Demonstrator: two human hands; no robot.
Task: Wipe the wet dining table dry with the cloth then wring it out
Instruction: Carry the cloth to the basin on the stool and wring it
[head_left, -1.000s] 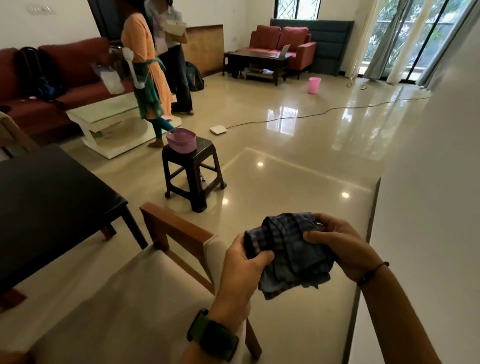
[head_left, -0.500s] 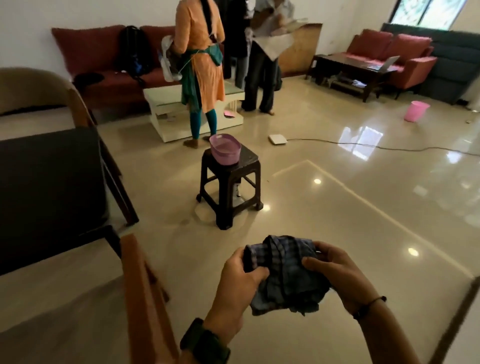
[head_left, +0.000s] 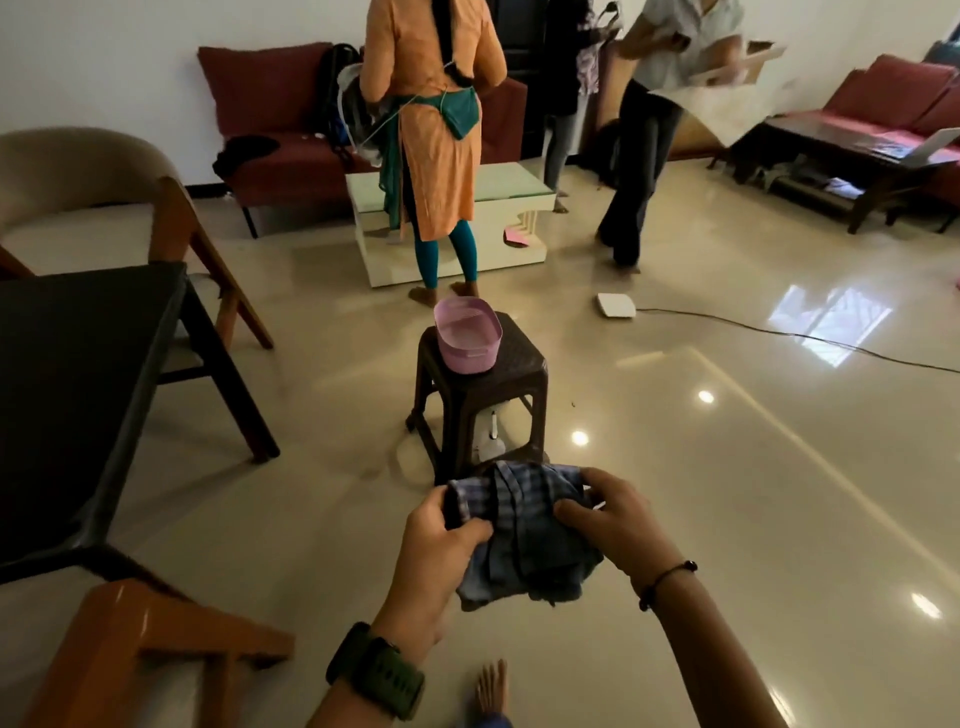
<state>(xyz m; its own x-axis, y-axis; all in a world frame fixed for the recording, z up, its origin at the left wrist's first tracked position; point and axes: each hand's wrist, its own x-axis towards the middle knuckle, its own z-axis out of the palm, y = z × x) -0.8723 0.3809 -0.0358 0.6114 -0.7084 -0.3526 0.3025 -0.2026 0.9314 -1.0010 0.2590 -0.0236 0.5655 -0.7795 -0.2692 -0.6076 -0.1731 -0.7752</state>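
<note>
I hold a bunched blue checked cloth (head_left: 524, 540) in front of me, above the floor. My left hand (head_left: 441, 551) grips its left side and my right hand (head_left: 613, 519) grips its right side. The dark dining table (head_left: 67, 384) is at my left, apart from the cloth. Straight ahead stands a dark plastic stool (head_left: 483, 395) with a pink tub (head_left: 467, 332) on top.
Wooden chairs stand at the left (head_left: 171, 239) and at the bottom left (head_left: 150, 644). Two people (head_left: 436, 130) stand by a white coffee table (head_left: 498, 213) ahead. A cable (head_left: 795, 338) runs across the glossy floor on the right. Red sofas line the back.
My view has swung left and moved toward the stool with the pink tub. Both hands have kept hold of the cloth. The people ahead have shifted.
</note>
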